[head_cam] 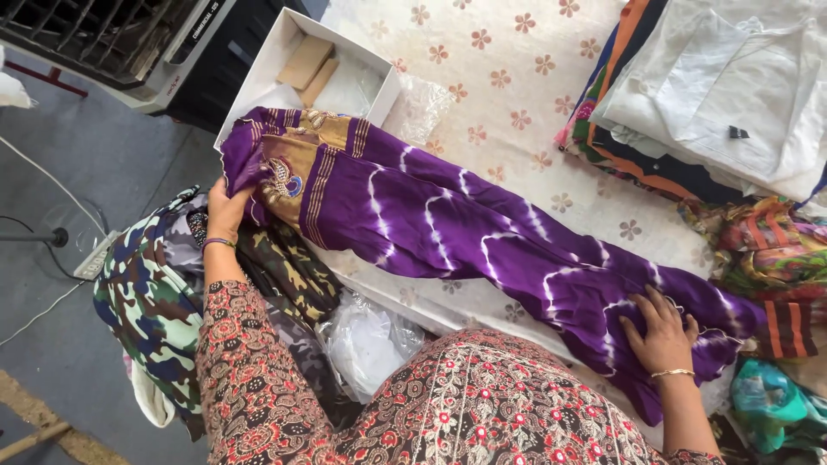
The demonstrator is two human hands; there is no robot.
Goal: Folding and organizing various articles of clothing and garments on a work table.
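A purple tie-dyed cloth [448,224] is stretched across the flower-printed bed sheet [508,60] — its gold-bordered end is gripped by the left hand [226,207] at centre left, its other end is pressed flat under the open-fingered right hand [662,331] at lower right.

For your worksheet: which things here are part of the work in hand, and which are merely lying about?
In hand:
purple cloth
left hand, gripping its bordered end
right hand, flat on its other end

Lying about:
white box
folded white clothes
camouflage garments
plastic bag
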